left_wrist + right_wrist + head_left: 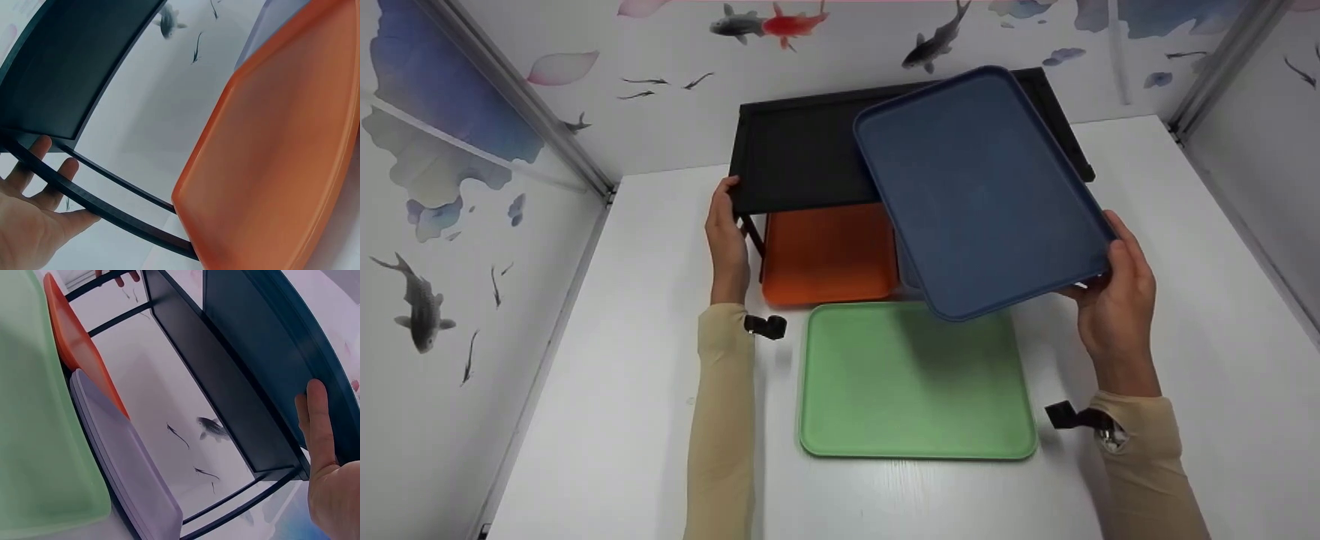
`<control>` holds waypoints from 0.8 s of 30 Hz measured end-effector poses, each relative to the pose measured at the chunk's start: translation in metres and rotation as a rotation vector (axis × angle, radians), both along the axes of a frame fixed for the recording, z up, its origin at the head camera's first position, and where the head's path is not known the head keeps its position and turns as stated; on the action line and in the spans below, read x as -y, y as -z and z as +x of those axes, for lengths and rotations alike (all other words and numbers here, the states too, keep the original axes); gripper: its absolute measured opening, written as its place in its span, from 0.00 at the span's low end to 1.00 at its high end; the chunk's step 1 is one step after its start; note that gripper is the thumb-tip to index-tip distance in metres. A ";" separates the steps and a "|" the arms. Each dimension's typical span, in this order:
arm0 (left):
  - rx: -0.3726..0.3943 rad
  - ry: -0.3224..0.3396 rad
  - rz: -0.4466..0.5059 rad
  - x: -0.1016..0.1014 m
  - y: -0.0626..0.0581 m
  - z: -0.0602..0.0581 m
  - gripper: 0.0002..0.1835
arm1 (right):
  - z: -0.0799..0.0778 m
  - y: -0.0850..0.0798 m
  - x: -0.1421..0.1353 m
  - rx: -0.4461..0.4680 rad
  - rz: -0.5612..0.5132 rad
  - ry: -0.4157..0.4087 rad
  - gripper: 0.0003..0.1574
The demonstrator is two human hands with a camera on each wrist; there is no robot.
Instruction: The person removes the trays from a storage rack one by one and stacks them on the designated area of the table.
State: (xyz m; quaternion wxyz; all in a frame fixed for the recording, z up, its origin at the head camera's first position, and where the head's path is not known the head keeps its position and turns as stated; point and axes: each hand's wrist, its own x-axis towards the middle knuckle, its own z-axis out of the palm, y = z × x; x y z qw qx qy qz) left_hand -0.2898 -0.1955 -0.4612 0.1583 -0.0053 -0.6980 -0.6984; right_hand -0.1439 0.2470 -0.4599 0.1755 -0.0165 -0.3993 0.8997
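My right hand [1117, 307] grips a dark blue tray [990, 195] by its near right corner. Tilted, the tray hangs over the right part of a black folding-leg rack [810, 154], covering some of its top; whether they touch, I cannot tell. At the rack's left end, my left hand [727, 244] holds the edge by the leg [124, 216], with fingertips spread behind that leg in the left wrist view. Beneath the rack lies an orange tray [831, 255], beside lavender trays [121, 444] mostly hidden from the head view. A light green tray [915, 382] lies in front.
A white tabletop [645, 390] carries the rack and trays. Walls printed with fish and petals stand at the back [840, 52], left [435, 225] and right [1252, 135]. Small black camera mounts [765, 326] are strapped to both wrists.
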 end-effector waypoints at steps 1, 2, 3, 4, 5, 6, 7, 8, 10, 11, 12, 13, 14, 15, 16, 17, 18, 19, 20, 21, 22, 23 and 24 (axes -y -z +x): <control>-0.003 0.001 0.000 0.000 0.000 0.000 0.24 | 0.000 0.000 -0.001 0.000 -0.002 -0.001 0.28; -0.006 0.002 -0.002 0.000 -0.001 0.001 0.24 | 0.000 0.000 -0.003 -0.002 -0.007 -0.005 0.28; -0.010 0.002 -0.003 0.000 -0.001 0.001 0.24 | 0.000 0.000 -0.004 -0.001 -0.005 -0.006 0.28; -0.018 0.002 -0.008 -0.001 -0.001 0.001 0.24 | 0.000 0.000 -0.005 -0.003 -0.017 -0.011 0.29; -0.024 0.003 -0.008 -0.001 -0.001 0.001 0.24 | 0.000 0.000 -0.006 -0.001 -0.017 -0.012 0.28; -0.030 0.003 -0.009 -0.001 -0.001 0.001 0.24 | 0.001 0.000 -0.008 0.001 -0.019 -0.011 0.28; -0.031 0.005 -0.007 -0.001 -0.001 0.001 0.24 | 0.001 0.000 -0.009 0.004 -0.018 -0.008 0.28; -0.033 0.006 -0.005 0.000 -0.001 0.001 0.24 | 0.001 0.000 -0.010 0.007 -0.016 -0.007 0.28; -0.040 0.005 -0.004 0.000 0.000 0.001 0.24 | 0.001 0.000 -0.012 0.018 -0.002 0.000 0.28; -0.044 0.005 -0.003 0.000 0.000 0.001 0.24 | 0.002 0.000 -0.013 0.023 0.009 0.002 0.27; -0.046 0.004 -0.004 0.000 0.000 0.001 0.24 | 0.002 0.000 -0.014 0.026 0.017 0.003 0.27; -0.046 0.003 -0.004 0.000 0.000 0.000 0.24 | 0.001 0.000 -0.015 0.031 0.028 0.006 0.27; -0.046 0.002 -0.004 -0.001 0.000 0.000 0.24 | 0.001 0.000 -0.015 0.034 0.037 0.007 0.27; -0.045 0.002 -0.001 -0.001 0.000 0.000 0.24 | 0.001 0.000 -0.016 0.037 0.043 0.010 0.27; -0.042 0.004 0.001 -0.001 0.000 0.000 0.24 | 0.001 0.000 -0.016 0.037 0.047 0.012 0.27; -0.038 0.005 0.008 -0.001 -0.001 0.001 0.24 | 0.001 0.001 -0.016 0.036 0.042 0.013 0.27; -0.033 0.005 0.014 -0.001 -0.001 0.001 0.24 | 0.000 0.001 -0.017 0.034 0.033 0.013 0.27; -0.029 0.006 0.018 -0.001 -0.001 0.001 0.24 | 0.000 0.001 -0.017 0.033 0.022 0.012 0.27; -0.024 0.007 0.023 -0.001 -0.001 0.001 0.24 | 0.000 0.001 -0.017 0.032 0.010 0.011 0.27; -0.021 0.007 0.025 -0.001 -0.001 0.001 0.24 | 0.000 0.001 -0.017 0.029 -0.003 0.010 0.27; -0.020 0.005 0.023 -0.001 -0.001 0.001 0.24 | 0.000 0.002 -0.018 0.026 -0.021 0.007 0.27; -0.020 0.004 0.021 -0.001 -0.001 0.001 0.24 | 0.000 0.002 -0.018 0.024 -0.028 0.007 0.27; -0.021 0.003 0.015 -0.001 -0.001 0.001 0.24 | 0.000 0.002 -0.018 0.023 -0.030 0.008 0.27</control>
